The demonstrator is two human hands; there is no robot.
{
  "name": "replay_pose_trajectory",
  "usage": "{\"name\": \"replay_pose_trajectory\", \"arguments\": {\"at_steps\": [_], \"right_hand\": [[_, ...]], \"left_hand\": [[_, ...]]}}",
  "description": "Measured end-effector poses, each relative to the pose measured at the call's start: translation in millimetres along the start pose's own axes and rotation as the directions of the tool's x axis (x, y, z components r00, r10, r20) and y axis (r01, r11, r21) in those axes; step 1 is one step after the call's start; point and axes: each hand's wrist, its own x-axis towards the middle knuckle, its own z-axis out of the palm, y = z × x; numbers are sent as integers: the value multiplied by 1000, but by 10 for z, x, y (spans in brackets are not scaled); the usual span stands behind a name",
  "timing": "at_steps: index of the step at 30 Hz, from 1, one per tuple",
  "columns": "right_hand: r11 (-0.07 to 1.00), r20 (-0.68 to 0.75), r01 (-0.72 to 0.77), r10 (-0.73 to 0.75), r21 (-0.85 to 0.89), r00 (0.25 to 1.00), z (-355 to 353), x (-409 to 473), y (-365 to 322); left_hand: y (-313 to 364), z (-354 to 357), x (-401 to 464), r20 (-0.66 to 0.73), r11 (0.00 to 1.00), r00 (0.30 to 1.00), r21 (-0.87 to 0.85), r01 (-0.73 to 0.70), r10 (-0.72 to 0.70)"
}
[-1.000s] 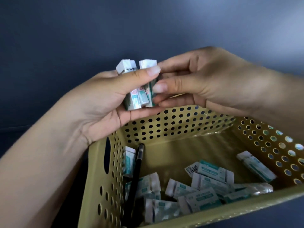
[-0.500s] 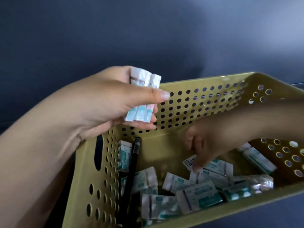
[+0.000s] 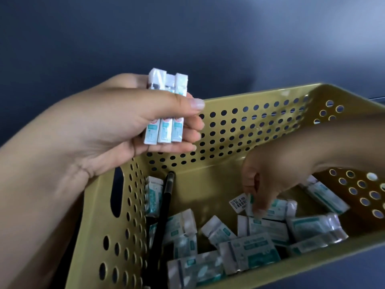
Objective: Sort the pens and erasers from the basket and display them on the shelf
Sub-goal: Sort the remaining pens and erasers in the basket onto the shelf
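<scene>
- We held three wrapped erasers (image 3: 164, 113) side by side and upright in our left hand (image 3: 116, 130), above the basket's (image 3: 260, 101) far left corner, thumb across their fronts in a firm grip.
- Our right hand (image 3: 268, 180) reached into the basket, its grip pinching a tagged eraser (image 3: 275, 207) on the pile.
- More loose erasers (image 3: 250, 251) lay over the basket floor.
- A black pen (image 3: 164, 205) leaned against the basket's left wall.

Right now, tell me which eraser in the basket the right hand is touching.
The eraser with the barcode sticker, mid-basket: the right hand has fingertips on it. The other loose ones lie untouched.
</scene>
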Motion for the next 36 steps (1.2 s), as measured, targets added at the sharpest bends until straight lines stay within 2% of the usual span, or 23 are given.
{"name": "replay_pose_trajectory", "arguments": {"at_steps": [2, 4, 6, 8, 10, 13, 16, 20, 24, 25, 27, 29, 31, 33, 36], "right_hand": [[996, -5, 64, -64, 56, 998, -66, -61, -4], [955, -151, 149, -112, 258, 982, -181, -131, 18], [841, -344, 310, -160, 443, 925, -280, -251, -1], [639, -539, 505, -163, 580, 826, -369, -363, -3], [479, -658, 643, -164, 598, 735, -440, -475, -41], [400, -713, 722, -206, 564, 670, -511, -570, -95], [390, -689, 737, -285, 551, 666, -513, -588, -202], [375, -641, 752, -393, 543, 659, -518, -573, -373], [381, -662, 771, -397, 510, 635, -585, -597, -481], [405, -676, 781, -401, 475, 618, -614, -626, -486], [525, -685, 782, -433, 337, 586, -678, -689, -482], [605, -600, 758, -520, 243, 608, -713, -711, -518], [607, -498, 755, -589, 247, 637, -709, -687, -574], [622, -422, 740, -616, 256, 665, -707, -655, -620], [676, -323, 698, -623, 236, 712, -741, -652, -627]], "left_hand": [[-10, -51, 14, 37, 999, 999, -38, 18, -16], [12, -58, 4, -3, 996, 1000, -86, 8, -8], [47, -75, -15, -27, 991, 999, -127, -36, 33], [98, -102, -37, -67, 983, 998, -179, -33, 21], [110, -121, -62, -85, 975, 996, -223, -15, -4], [162, -103, -102, -38, 955, 999, -295, 27, -40], [185, -134, -124, 95, 933, 994, -351, 76, -45], [186, -222, -154, 307, 897, 951, -430, 99, 42], [223, -165, -195, 201, 934, 978, -357, 29, 46], [234, -149, -215, 189, 947, 981, -322, 15, 49], [267, -129, -250, 225, 965, 973, -263, 10, 51], [291, -141, -274, 298, 975, 954, -222, 28, 40], [285, -175, -256, 390, 976, 921, -209, 61, 26], [262, -220, -230, 486, 970, 874, -221, 97, 24], [225, -269, -198, 547, 961, 837, -240, 137, 17]]}}
